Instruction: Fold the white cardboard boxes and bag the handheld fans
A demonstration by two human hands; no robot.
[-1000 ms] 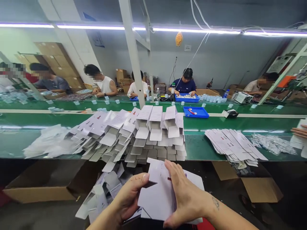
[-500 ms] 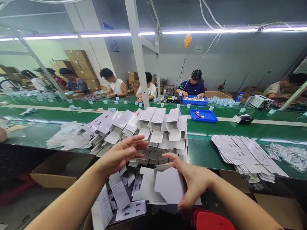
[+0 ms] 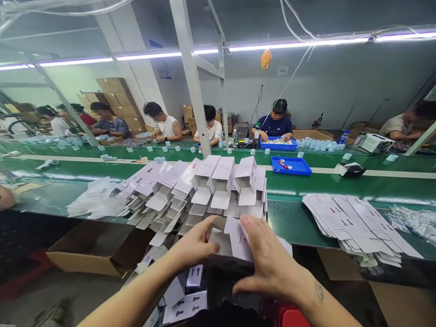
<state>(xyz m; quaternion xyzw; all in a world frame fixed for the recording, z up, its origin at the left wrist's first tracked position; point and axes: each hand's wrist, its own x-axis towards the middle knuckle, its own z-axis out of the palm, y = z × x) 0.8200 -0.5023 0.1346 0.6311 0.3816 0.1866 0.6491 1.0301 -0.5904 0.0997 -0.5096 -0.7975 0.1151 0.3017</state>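
A white cardboard carton with small dark print (image 3: pixel 225 243) is between the person's two hands, on the near side of a tall pile of open white cardboard cartons (image 3: pixel 223 175), before that pile's right half. The held carton's grey, unprinted inside shows toward the left, so its open end points that way. Its long axis appears to run left to right, across the pile's front; the right part is mostly covered, so the exact tilt cannot be told.

The left hand (image 3: pixel 195 245) grasps the carton's left edge, thumb on the near side and fingers beyond. The right hand (image 3: pixel 269 256) is curved over the printed panel with its thumb spread away; whether it grips cannot be told.

The pile stands on a long green counter (image 3: pixel 286 222), its cartons' mouths and hanging flaps toward the person. Right of the pile lies a fanned stack of flat white printed cardboard blanks (image 3: pixel 344 215); left of it, a heap of translucent white plastic bags (image 3: pixel 95 197). Below the pile are loose white cartons with dark printed pictures (image 3: pixel 187 306). Beyond the pile, to its right, is a shallow blue plastic tray (image 3: pixel 303 167).
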